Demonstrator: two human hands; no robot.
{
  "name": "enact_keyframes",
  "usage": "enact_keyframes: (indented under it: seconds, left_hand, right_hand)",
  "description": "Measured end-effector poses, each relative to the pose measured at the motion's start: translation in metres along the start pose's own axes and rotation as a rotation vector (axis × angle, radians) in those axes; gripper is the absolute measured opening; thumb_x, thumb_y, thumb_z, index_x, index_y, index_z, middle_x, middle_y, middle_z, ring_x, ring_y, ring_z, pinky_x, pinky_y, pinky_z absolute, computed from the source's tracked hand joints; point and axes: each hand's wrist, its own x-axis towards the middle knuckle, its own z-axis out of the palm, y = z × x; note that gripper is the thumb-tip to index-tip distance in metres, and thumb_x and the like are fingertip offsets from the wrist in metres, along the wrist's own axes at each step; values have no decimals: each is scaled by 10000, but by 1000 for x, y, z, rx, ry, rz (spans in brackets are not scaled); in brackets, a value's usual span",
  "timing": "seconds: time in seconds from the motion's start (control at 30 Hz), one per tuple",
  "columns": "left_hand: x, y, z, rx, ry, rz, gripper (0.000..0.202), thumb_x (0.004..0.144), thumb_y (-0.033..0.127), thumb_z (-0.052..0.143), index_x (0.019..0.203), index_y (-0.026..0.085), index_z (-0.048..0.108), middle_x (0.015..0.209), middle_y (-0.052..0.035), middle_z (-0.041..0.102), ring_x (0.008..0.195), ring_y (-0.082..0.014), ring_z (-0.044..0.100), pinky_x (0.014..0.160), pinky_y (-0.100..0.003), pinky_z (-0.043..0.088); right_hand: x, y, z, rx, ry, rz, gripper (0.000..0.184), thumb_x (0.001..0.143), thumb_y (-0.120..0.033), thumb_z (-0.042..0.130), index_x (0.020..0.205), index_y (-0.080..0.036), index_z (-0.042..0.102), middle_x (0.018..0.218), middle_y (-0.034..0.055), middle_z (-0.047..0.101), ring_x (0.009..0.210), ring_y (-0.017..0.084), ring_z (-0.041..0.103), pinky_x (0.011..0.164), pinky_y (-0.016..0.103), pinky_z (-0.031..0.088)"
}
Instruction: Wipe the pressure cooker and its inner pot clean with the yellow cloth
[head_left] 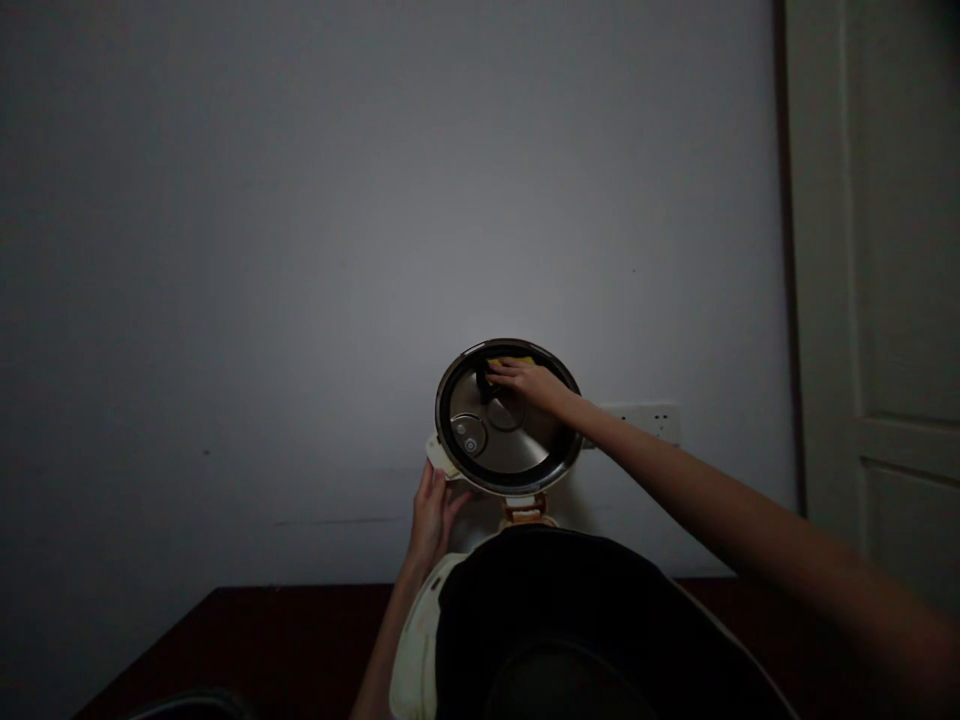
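Note:
A cream rice cooker [420,640] stands in front of me with its dark inner pot [570,620] exposed. Its lid [510,440] is swung up, showing the round metal inner plate with a black rim. My right hand [529,383] presses a yellow sponge [511,361] against the top of that plate, fingers closed over it. My left hand [431,515] grips the lower left edge of the raised lid from below, fingers wrapped on the rim.
The cooker sits on a dark brown table [247,640] against a plain grey wall. A white wall socket [649,420] is behind my right forearm. A white door [877,300] stands at the right. A dark rounded object [187,705] shows at the bottom left edge.

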Motion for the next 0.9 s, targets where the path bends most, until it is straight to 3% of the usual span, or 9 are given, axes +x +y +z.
enact_keyframes:
  seconds: [0.23, 0.43, 0.63, 0.77, 0.9]
  left_hand:
    - [0, 1, 0, 7, -13, 3, 560, 743, 390, 658, 1265, 306, 474, 1330, -76, 497, 1136, -249, 527, 795, -351, 525]
    - [1, -1, -1, 29, -11, 29, 535, 734, 398, 659, 1234, 299, 496, 1286, -66, 531, 1097, -232, 551, 800, -366, 524]
    - [1, -2, 0, 26, 7, 36, 473, 751, 382, 640, 1205, 318, 524, 1304, -53, 516, 1123, -230, 532, 808, -362, 520]
    - [1, -3, 1, 32, -1, 55, 478, 753, 388, 638, 1210, 316, 521, 1295, -52, 523, 1094, -221, 552, 807, -351, 518]
    - [2, -3, 1, 19, 7, 50, 475, 751, 384, 645, 1205, 307, 526, 1310, -55, 512, 1099, -215, 549, 806, -334, 517]
  right_hand:
    - [-51, -16, 8, 2, -50, 217, 444, 800, -51, 463, 1233, -106, 543, 1281, 127, 547, 1192, 267, 491, 891, 382, 480]
    - [-81, -50, 6, 99, -238, 212, 482, 723, -59, 506, 1198, -115, 563, 1200, 165, 595, 1107, 250, 557, 879, 360, 451]
    - [-78, -89, -1, 168, -373, 201, 423, 700, -111, 540, 1110, -159, 632, 971, 130, 696, 894, 238, 653, 764, 308, 459]
    - [-61, -99, 3, 275, -310, 203, 420, 767, -119, 483, 1152, -205, 626, 925, 103, 716, 841, 216, 669, 696, 262, 456]
    - [-58, -95, 9, 406, -244, 132, 425, 788, -110, 491, 1184, -216, 604, 975, 85, 710, 868, 188, 664, 716, 233, 449]
